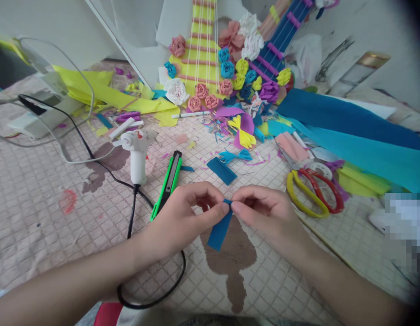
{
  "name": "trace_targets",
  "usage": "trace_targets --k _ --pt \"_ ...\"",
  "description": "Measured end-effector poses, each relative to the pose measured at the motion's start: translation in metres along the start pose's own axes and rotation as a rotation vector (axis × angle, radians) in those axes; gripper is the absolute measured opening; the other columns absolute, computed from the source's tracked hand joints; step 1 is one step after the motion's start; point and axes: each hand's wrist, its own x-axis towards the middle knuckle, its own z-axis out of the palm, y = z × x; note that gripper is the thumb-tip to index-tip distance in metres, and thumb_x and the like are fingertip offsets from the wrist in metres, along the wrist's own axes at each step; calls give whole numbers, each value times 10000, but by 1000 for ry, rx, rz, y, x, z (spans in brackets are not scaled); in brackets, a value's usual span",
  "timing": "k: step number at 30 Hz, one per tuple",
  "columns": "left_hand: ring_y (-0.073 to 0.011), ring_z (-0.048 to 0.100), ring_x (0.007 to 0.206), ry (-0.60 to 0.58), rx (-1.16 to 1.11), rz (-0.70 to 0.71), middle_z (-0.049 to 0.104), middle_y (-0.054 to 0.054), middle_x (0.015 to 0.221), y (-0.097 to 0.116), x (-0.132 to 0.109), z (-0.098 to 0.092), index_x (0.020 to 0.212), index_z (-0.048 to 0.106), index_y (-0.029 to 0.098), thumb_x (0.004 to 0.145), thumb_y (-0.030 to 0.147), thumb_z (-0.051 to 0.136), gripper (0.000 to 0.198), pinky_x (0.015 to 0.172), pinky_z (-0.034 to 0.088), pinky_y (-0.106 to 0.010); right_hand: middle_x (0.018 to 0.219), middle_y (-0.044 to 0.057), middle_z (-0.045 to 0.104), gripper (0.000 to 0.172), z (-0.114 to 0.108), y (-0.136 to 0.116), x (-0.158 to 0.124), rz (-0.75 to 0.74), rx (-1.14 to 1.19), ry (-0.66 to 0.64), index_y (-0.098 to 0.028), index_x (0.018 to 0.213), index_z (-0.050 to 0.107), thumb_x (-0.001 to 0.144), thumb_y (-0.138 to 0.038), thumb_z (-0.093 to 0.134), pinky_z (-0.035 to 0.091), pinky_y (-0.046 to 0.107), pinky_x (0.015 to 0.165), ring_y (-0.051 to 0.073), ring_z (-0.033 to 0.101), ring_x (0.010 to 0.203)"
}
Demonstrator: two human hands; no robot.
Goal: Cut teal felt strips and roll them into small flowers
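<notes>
My left hand (pixel 183 217) and my right hand (pixel 264 213) meet at the middle of the mat, both pinching the top end of a blue crepe paper strip (pixel 219 232). The strip hangs down toward me between the two hands. Each hand has its thumb and forefinger pressed together on the paper, and the other fingers are curled in. A green utility knife (pixel 168 182) lies just left of my left hand. A white glue gun (pixel 138 154) stands beyond it with its black cord (pixel 131 217) running under my left wrist.
Scissors with red and yellow handles (pixel 313 190) lie to the right. Blue paper pieces (pixel 221 170), a blue bow (pixel 234 156) and scraps lie ahead. Paper guitars with paper roses (pixel 226 68) lean at the back. Long blue and teal sheets (pixel 359 136) stretch along the right.
</notes>
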Motion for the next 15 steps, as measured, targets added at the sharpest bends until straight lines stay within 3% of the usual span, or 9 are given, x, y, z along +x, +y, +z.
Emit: trace_targets --k 10,15 --pt "-68 457 574 19 -34 -4 530 39 613 2 0 2 702 581 140 796 223 594 126 515 376 -175 581 -32 527 146 -5 10 0 -6 158 19 -216 824 688 829 -328 593 349 207 471 82 454 532" --pt "-84 471 578 39 5 -4 544 27 614 3 1 1 679 586 145 788 240 600 145 518 381 -194 602 -28 530 113 -3 5 0 17 97 1 -197 763 668 789 -305 644 366 205 471 77 448 529"
